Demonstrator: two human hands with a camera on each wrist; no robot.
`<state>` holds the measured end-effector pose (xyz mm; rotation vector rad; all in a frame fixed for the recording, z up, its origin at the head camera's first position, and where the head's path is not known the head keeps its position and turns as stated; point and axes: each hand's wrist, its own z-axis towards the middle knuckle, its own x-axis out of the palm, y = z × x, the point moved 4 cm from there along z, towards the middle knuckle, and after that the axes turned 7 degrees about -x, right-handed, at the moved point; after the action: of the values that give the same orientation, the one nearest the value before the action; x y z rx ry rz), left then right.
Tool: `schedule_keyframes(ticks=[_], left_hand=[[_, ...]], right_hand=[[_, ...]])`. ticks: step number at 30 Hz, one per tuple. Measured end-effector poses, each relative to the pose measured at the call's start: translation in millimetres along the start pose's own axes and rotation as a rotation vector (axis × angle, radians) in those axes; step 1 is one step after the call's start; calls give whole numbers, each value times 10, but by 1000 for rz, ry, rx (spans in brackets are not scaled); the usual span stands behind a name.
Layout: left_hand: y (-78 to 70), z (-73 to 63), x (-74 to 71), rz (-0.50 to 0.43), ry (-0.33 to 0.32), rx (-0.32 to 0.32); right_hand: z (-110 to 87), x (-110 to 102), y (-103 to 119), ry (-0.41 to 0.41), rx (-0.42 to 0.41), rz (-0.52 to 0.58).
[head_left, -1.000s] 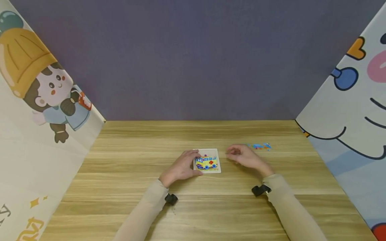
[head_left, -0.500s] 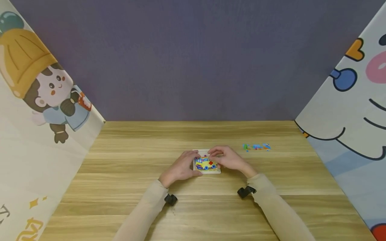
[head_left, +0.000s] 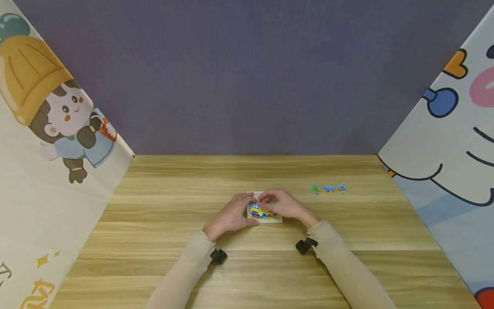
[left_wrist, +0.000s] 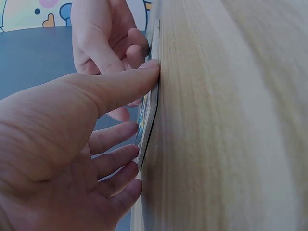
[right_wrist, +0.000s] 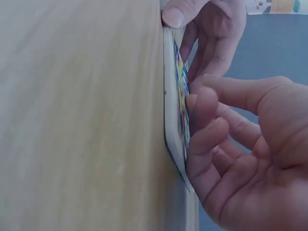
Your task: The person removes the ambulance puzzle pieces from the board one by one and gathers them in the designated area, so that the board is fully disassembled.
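Note:
A small square jigsaw puzzle board (head_left: pixel 276 220) with a pale frame lies flat on the table; its picture is a yellow cartoon ambulance (head_left: pixel 255 211). My left hand (head_left: pixel 232 213) holds the board's left side, thumb at the near edge and fingers at the far left. The left wrist view shows this thumb (left_wrist: pixel 144 77) pressing on the frame. Over the picture's right part, my right hand (head_left: pixel 284 204) has its fingertips bunched low against the surface. In the right wrist view its fingers (right_wrist: pixel 207 139) are curled; whether a puzzle piece is between them is hidden.
To the right of the board, several loose blue, green and orange puzzle pieces (head_left: pixel 329 188) lie in a row on the wood-grain table (head_left: pixel 185 184). A dark wall (head_left: pixel 254 86) rises behind the table, with printed panels on both sides.
My right hand has moved left from beside the loose pieces to over the board, now covering the ambulance's right part. My left hand and the board have stayed in place.

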<state>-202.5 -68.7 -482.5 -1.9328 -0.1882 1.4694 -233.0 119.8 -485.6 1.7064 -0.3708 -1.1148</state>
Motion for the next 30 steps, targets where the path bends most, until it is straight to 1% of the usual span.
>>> schedule_keyframes(ticks=[5,10,19,25,30], left_hand=[[4,-3,-4,-12,-2,3],[6,-5,-5,-22,1,0],[13,-5,5,-36,0,-9],[7,-2,9,-46,-9,-4],[1,1,5,-47,-16,-2]], right_hand=[[31,49,74,-5,9,-116],[60,86,93,-17,7,-192],[62,99,49,-41,10,-174],[59,97,28,-82,34,-155],[55,86,30,-115,21,-136]])
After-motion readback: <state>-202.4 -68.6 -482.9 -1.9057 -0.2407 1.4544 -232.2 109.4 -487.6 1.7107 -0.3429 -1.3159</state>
